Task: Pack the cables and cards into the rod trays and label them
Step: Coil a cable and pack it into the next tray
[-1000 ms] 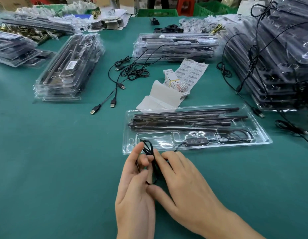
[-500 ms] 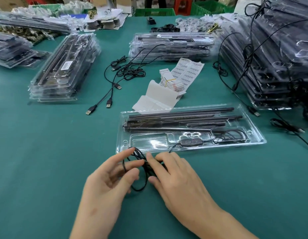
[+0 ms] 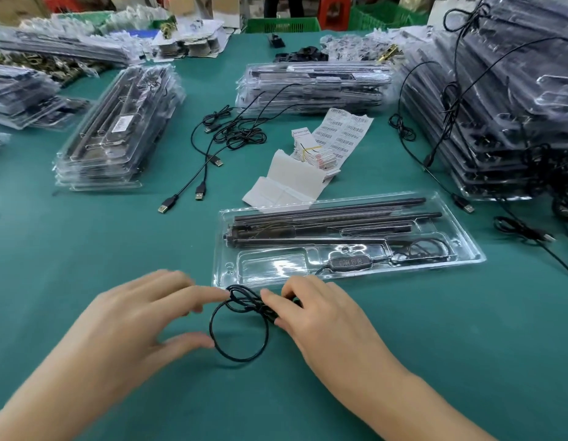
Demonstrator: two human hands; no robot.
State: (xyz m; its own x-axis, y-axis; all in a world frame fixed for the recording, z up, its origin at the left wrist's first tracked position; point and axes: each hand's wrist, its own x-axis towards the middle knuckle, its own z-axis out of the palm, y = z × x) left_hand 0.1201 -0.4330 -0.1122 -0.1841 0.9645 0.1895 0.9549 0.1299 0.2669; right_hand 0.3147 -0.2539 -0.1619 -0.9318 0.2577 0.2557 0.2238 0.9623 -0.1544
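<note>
Cable coil (image 3: 244, 303), bundled end hidden under right hand (image 3: 321, 316)

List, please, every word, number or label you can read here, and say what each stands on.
"Red Green Light", blurred and uncertain: top card of the banded card bundle.
Barcode label sheet: print too small to read.
White label on the left tray stack: too small to read.
Inline controller in the open rod tray: marks blurred, unreadable.
</note>
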